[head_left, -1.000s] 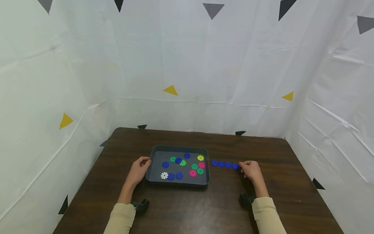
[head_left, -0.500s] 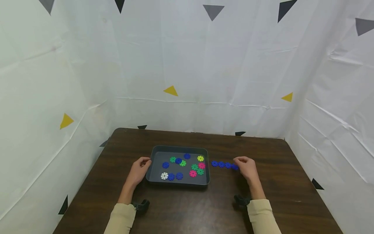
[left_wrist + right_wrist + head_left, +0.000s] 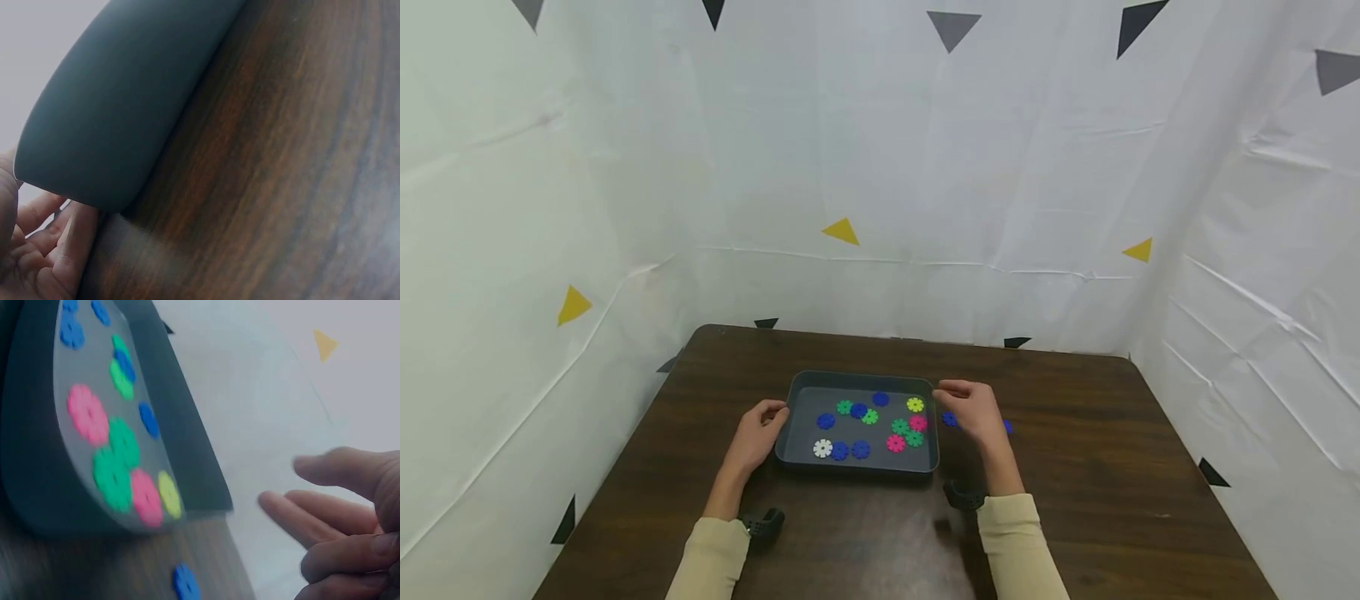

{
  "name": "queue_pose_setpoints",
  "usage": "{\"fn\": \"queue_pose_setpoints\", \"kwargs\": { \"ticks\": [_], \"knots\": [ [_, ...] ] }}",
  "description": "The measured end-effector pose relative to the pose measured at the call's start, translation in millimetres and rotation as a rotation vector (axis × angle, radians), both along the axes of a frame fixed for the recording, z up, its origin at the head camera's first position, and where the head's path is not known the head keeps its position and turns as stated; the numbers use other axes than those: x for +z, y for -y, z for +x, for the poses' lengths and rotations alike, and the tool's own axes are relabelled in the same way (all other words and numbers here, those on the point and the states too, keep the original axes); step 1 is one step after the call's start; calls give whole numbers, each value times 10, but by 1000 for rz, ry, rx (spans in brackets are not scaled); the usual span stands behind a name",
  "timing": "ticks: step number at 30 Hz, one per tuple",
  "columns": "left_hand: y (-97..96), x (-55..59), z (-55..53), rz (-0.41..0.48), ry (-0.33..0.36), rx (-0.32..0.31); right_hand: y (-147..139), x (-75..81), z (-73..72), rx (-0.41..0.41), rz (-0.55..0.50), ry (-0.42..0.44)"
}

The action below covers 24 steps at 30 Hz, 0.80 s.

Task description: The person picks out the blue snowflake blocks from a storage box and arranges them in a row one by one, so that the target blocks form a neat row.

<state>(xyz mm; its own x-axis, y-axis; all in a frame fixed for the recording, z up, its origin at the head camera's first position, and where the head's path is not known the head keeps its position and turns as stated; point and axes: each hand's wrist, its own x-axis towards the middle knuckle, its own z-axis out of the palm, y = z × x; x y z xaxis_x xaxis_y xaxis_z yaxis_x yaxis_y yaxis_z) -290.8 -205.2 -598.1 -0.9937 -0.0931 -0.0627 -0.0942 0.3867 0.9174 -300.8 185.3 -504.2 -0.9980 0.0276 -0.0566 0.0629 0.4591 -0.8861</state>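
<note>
A dark grey tray (image 3: 880, 468) holds several flower-shaped plastic discs in blue, green, pink, yellow and white. My left hand (image 3: 758, 437) grips its left edge; in the left wrist view the thumb is at the rim and the fingers (image 3: 75, 237) are against the outside. At the tray's right edge hovers my right hand (image 3: 973, 410), thumb and forefinger apart with nothing between them, as the right wrist view confirms. Beneath it lies a row of blue discs on the table, mostly hidden; one blue disc (image 3: 950, 419) shows at the left end and another (image 3: 1007, 427) at the right.
The brown wooden table (image 3: 1112, 483) stands against white sheets (image 3: 880, 167) marked with grey, black and yellow triangles. Inside the tray, a yellow disc (image 3: 915, 404) and a pink disc (image 3: 918, 423) lie nearest the right hand. Each wrist wears a dark band.
My right hand has let go of the right end of the blue disc row and moved left over it to the tray's right edge. The left hand stays on the tray.
</note>
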Motion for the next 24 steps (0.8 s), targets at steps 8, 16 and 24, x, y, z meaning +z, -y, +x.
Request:
{"fn": "queue_pose_setpoints", "kwargs": {
  "ticks": [8, 16, 24],
  "knots": [
    [9, -4, -6, 3, 2, -5, 528, -63, 40, 24, 60, -22],
    [-6, 19, -25, -3, -13, 11, 857, -293, -130, 10, 92, -7],
    [-98, -13, 7, 6, -31, 7, 946, -417, -208, -92, 276, 59]
  ]
}}
